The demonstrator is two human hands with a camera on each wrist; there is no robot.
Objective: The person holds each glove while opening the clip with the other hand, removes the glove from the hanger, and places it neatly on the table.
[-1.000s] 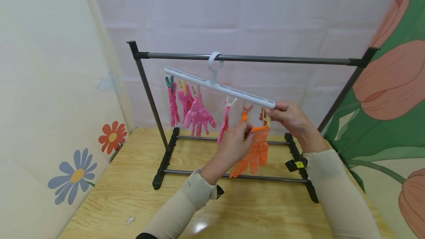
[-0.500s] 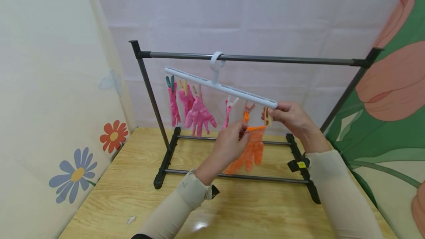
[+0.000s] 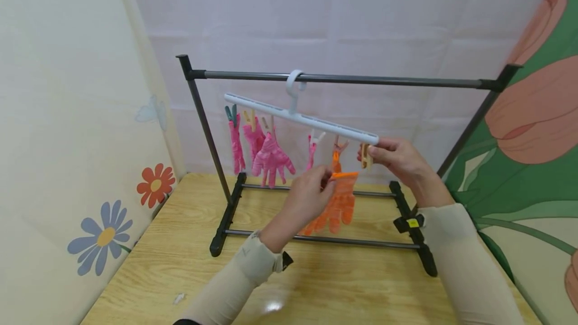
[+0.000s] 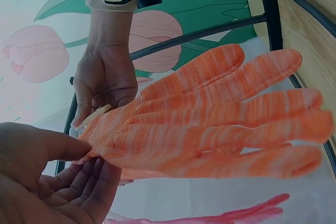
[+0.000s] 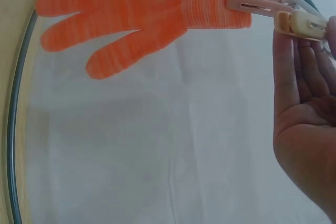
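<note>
In the head view my left hand (image 3: 308,193) pinches the cuff of an orange knit glove (image 3: 339,204) between thumb and fingers. The left wrist view shows this glove (image 4: 210,119) spread out, fingers pointing away. My right hand (image 3: 399,160) pinches a beige clothespin (image 3: 367,157) at the right end of the pale blue hanger (image 3: 325,125). In the head view, a gap lies between cuff and clothespin. Behind, a pinkish clothespin (image 5: 257,4) grips another orange glove (image 5: 136,9), mostly hidden in the head view by the held glove and left hand.
Several pink gloves (image 3: 273,159) hang from clothespins on the hanger's left and middle. The hanger tilts down to the right from the black rack's top bar (image 3: 384,79). The rack stands on a wooden table (image 3: 171,250), where a small white scrap (image 3: 179,298) lies.
The orange glove in my left hand has come away from the beige clothespin, moving left and slightly down. My right hand stays at the hanger's end with the clothespin.
</note>
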